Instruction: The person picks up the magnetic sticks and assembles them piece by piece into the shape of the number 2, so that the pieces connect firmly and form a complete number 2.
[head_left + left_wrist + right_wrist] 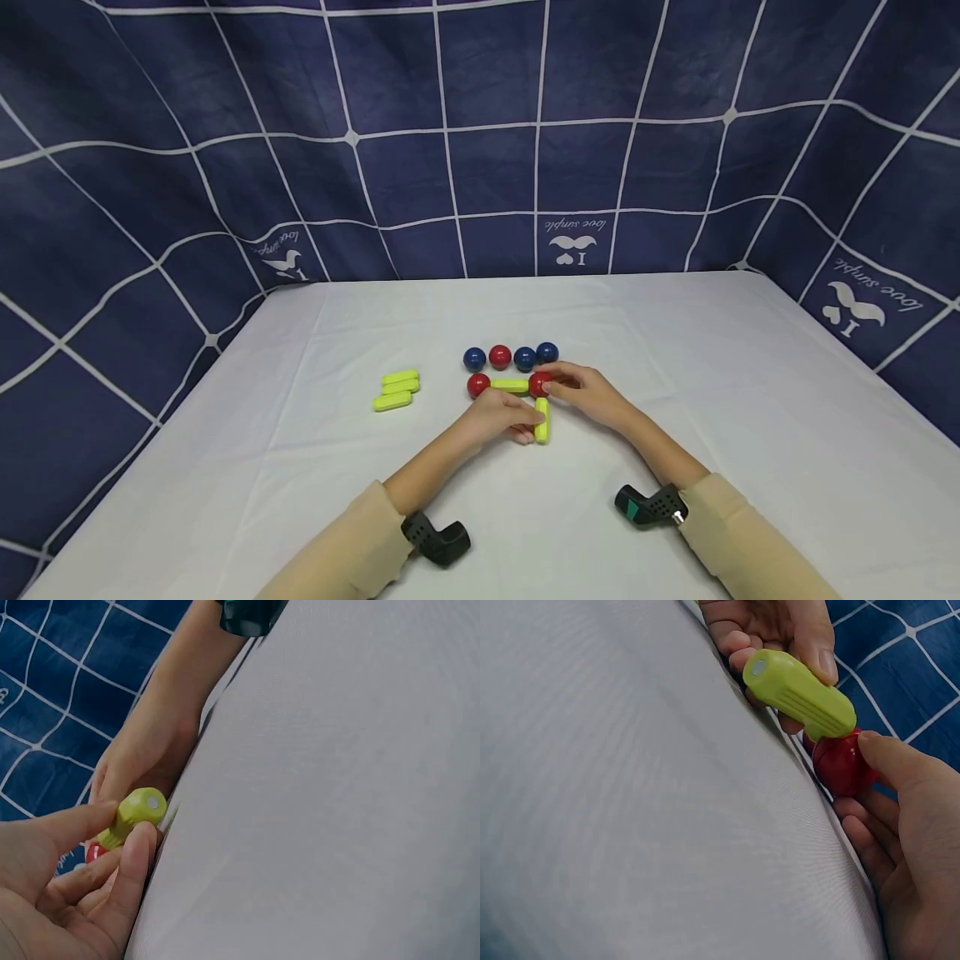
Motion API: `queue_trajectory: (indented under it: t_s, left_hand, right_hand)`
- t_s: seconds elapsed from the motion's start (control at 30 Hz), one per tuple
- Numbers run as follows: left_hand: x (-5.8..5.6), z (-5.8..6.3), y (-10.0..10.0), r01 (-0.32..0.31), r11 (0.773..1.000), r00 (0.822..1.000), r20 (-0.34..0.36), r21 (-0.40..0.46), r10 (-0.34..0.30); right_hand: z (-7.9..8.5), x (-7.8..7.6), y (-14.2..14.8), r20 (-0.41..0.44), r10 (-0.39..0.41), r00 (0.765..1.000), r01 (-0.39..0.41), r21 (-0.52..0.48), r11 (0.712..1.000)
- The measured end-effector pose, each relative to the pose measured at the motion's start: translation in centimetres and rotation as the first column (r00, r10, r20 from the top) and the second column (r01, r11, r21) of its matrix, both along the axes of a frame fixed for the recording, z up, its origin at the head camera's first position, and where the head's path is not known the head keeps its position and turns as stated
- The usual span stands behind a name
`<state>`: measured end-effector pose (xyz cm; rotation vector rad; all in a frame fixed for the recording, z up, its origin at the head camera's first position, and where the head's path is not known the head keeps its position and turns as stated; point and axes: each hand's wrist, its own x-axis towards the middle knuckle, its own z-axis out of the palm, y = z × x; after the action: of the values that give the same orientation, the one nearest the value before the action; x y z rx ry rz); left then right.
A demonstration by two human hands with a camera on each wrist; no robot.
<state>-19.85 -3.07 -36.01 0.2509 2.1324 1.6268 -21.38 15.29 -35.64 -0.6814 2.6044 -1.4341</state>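
My left hand [501,415] pinches a yellow-green rod [542,421] between thumb and fingers. A small silvery disc [152,802] shows in the rod's near end, and ridges run along its side in the right wrist view. The rod's far end meets a red ball [841,765]. My right hand [588,392] grips that ball between thumb and fingers. Another yellow-green rod [510,386] lies between this ball and a second red ball [478,384] to the left, forming a corner with the pinched rod.
Behind the hands stands a row of loose balls: a blue ball [474,359], a red ball [500,357] and two more blue ones at right. Three yellow-green rods [396,390] lie to the left on the white tablecloth [337,500]. A dark blue checked curtain [487,167] surrounds the table.
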Motion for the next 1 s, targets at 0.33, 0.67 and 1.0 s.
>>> queue_trajectory:
  t_s: [0.33, 0.67, 1.0]
  left_hand:
    - [-0.8, -1.0, 0.4, -0.085, 0.996, 0.994, 0.065, 0.035, 0.083]
    - [-0.5, -1.2, 0.8, -0.129, 0.989, 0.991, 0.040, 0.073, 0.126]
    - [-0.2, -1.6, 1.0, -0.123, 0.991, 0.975, -0.194, -0.058, 0.110]
  right_hand:
    - [0.4, -0.2, -0.2, 0.004, 0.012, 1.000, -0.012, 0.026, 1.000]
    - [-2.4, -2.2, 0.6, 0.000, 0.005, 1.000, -0.005, 0.031, 0.999]
    - [-3.3, -2.3, 0.6, -0.002, -0.016, 1.000, 0.016, 0.002, 1.000]
